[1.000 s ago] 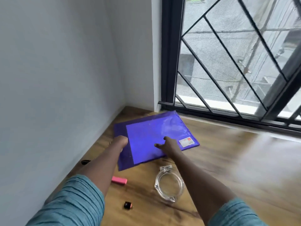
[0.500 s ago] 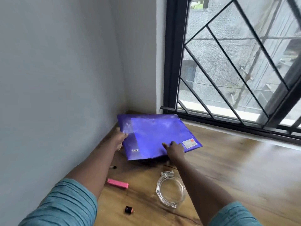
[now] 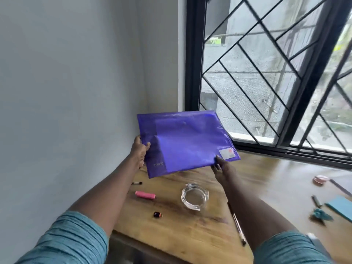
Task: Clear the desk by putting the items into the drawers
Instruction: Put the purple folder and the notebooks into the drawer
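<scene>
A purple plastic folder (image 3: 186, 141) with a white sticker at its near right corner hangs tilted above the wooden desk (image 3: 186, 225), near the wall corner. My left hand (image 3: 140, 151) grips its left edge and my right hand (image 3: 223, 168) holds its near right corner from below. On the desk under it lie a pink highlighter (image 3: 145, 194), a clear glass ashtray (image 3: 194, 196), a small black and orange object (image 3: 157, 214), a short black marker (image 3: 136, 183) and a pen (image 3: 237, 225) partly hidden by my right arm.
At the right of the desk lie a pinkish round tape roll (image 3: 321, 180), a teal notebook (image 3: 341, 207), a teal clip (image 3: 321, 215) and a small grey stick (image 3: 316, 201). A grey wall stands to the left, a barred window (image 3: 266, 73) behind the desk.
The folder lay flat on the desk with both hands at its near edge; both hands have gripped it and lifted it clear of the desk, tilted toward me.
</scene>
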A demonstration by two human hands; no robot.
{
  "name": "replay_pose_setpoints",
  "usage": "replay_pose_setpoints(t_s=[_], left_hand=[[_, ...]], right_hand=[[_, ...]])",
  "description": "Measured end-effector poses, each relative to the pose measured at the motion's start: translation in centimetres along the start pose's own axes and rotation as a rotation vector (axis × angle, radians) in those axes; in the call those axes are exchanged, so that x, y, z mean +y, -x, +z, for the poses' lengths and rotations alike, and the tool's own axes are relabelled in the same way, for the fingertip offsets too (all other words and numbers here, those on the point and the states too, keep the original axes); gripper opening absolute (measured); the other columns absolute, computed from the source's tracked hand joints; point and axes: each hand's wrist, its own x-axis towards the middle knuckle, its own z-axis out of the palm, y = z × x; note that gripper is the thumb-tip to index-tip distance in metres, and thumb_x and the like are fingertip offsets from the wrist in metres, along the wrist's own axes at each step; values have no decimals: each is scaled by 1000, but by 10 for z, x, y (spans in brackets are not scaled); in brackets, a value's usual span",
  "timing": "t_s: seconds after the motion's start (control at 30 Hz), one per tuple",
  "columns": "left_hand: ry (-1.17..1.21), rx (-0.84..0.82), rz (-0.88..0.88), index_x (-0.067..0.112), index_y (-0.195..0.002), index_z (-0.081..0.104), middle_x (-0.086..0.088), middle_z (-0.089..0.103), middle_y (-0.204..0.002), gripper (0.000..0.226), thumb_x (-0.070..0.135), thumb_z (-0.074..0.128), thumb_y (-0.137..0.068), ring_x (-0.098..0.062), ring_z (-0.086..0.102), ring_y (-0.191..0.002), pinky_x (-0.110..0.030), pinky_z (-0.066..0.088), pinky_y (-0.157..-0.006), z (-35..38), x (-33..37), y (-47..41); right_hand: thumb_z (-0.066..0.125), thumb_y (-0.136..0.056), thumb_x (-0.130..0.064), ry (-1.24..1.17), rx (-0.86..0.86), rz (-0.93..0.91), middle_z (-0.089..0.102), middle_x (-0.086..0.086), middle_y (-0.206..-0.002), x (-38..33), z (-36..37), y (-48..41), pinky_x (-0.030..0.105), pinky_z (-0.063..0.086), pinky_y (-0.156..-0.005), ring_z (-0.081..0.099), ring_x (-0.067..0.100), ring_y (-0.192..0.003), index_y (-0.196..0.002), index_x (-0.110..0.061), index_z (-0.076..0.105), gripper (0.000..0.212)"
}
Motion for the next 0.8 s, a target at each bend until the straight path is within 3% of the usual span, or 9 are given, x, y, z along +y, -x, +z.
replay_pose_setpoints(t_s=[0.17, 0.33, 0.4, 0.47, 0.5, 0.53, 0.57, 0.67, 0.8], left_hand=[[38, -32, 24, 14, -133, 40, -12, 56, -130, 40, 0, 45, -95, -22, 57, -95, -41, 50, -86, -27, 0, 81], [76, -171, -33, 18, -90, 52, -2, 56, -88, 5, 15, 56, -91, -10, 49, -68, -23, 38, -59, -64, 17, 185], [16, -143, 0, 16, -79, 49, 0, 47, -79, 15, 15, 58, -90, -10, 42, -68, -21, 28, -56, -69, 25, 222], [-40, -99, 50, -6, -111, 52, -5, 50, -101, 28, 17, 54, -94, -14, 46, -93, -23, 36, -67, -67, 33, 250], [-22, -130, 64, -4, -124, 49, 3, 32, -109, 41, 22, 55, -93, -15, 45, -105, -28, 39, -79, -65, 40, 267], [25, -199, 60, 3, -125, 52, -18, 43, -142, 47, 32, 58, -90, -18, 47, -110, -32, 39, -86, -59, 44, 280], [99, -273, 10, 11, -124, 54, -7, 54, -120, 49, 42, 58, -86, -18, 49, -108, -33, 38, -88, -53, 52, 295], [338, -453, -107, 17, -141, 36, -2, 53, -121, 67, 60, 38, -90, -22, 49, -112, -38, 36, -95, -29, 73, 327], [733, -815, -35, 8, -124, 57, -13, 65, -115, 79, 70, 37, -80, -29, 60, -110, -46, 46, -96, -2, 95, 369]], right_hand=[[49, -84, 14, -166, -178, -173, 70, 1, -78, 2, 0, 76, 32, 57, -56, 64, 15, -68, -114, -16, 56, 43], [45, -82, 20, -106, -176, -464, 66, -8, -57, -23, 12, 192, 21, 51, -49, 58, 7, -51, -82, -16, 54, 37], [49, -81, 15, -38, -148, -579, 61, -8, -55, -36, 20, 237, 17, 45, -42, 52, 5, -45, -75, -15, 52, 31], [57, -76, 1, 136, -87, -783, 53, -3, -55, -49, 24, 281, 17, 39, -42, 45, 6, -42, -68, -16, 51, 19], [58, -72, -9, 296, -30, -939, 51, 2, -58, -55, 22, 302, 23, 38, -48, 45, 12, -48, -67, -14, 54, 8], [57, -72, -15, 481, 50, -1103, 51, 9, -59, -60, 17, 320, 28, 35, -55, 45, 17, -54, -69, -8, 59, 8], [56, -75, -16, 644, 119, -1281, 55, 17, -61, -64, 10, 335, 32, 33, -59, 48, 23, -58, -75, 0, 64, 18], [54, -82, 9, 961, -21, -1821, 72, 23, -92, -62, -24, 371, 17, 45, -78, 66, 17, -86, -99, 6, 71, 24], [55, -79, 19, 1340, -338, -2084, 66, 17, -117, -63, -91, 384, 21, 39, -103, 64, 30, -108, -109, -7, 71, 42]])
